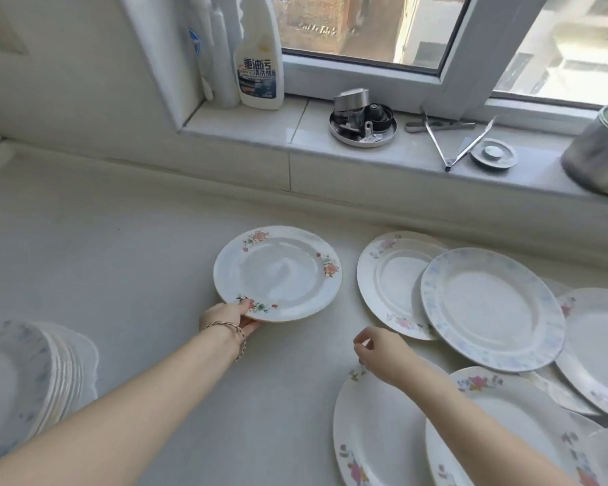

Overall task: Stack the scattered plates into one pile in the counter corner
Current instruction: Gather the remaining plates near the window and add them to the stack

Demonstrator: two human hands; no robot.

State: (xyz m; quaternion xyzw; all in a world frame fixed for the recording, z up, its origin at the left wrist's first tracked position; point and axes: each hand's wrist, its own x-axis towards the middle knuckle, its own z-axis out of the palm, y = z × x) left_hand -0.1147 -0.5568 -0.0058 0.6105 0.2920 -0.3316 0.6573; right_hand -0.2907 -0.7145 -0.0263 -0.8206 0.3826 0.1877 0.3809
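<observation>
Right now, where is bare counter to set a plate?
Bare grey counter: left of the red-flowered white plate up to the white plate stack; also between left hand and right hand. Crowded right: plates overlap around the blue-rimmed white plate.

Plate pile (29, 377): blurred, cut by left edge. Metal pot (599, 159): cut by right edge. Spray bottle (260, 64): top out of view. Left hand (229, 318): fingers hidden under floral plate (278, 273).

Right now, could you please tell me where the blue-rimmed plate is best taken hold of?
Probably its near rim, coming from the front-left, thumb on top, fingers beneath: the blue-rimmed plate lies uppermost, propped on the pink-flowered plate, so that edge looks raised, and the right hand is nearby.
</observation>
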